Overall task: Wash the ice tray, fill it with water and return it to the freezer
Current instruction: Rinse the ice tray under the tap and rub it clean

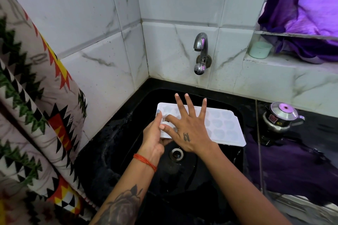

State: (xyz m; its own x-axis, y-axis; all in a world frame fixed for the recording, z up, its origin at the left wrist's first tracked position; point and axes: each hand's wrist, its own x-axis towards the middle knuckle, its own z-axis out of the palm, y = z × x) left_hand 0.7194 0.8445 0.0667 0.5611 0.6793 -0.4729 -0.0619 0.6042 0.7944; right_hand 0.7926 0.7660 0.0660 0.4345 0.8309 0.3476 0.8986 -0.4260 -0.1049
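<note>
Ice tray (215,124): over sink (128,120), below tap (201,51). My left hand (154,137) grips its near-left corner; my right hand (190,129) rests released, fingers spread, on top.

Black counter (285,153): steel pot (280,117) on it; sunken black sink (139,153) beside.

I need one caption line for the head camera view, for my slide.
Left hand holds the white ice tray over the black sink; right hand spread on it, tap dry.
</note>
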